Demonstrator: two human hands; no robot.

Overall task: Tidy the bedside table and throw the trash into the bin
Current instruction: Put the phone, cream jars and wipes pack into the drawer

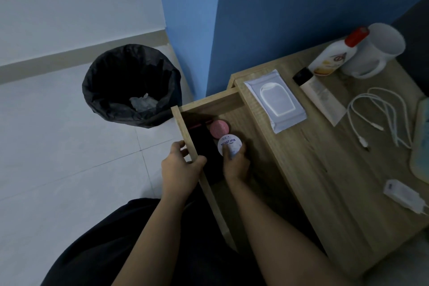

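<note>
Drawer (216, 102) pulled open from table (325, 181). Left hand (180, 165) clamped on drawer front wall, fingers curled over its edge. Right hand (235, 165) inside drawer, gripping white round jar (229, 145) with its lid up; pink round jar (219, 128) touching it at 11 o'clock. Bin (131, 86) with black liner on floor at 10 o'clock from drawer, crumpled trash inside. On tabletop: wipes pack (276, 100), tube (320, 95), bottle (334, 55), mug (376, 51), white cables (380, 114), charger (404, 197) at 3 o'clock
</note>
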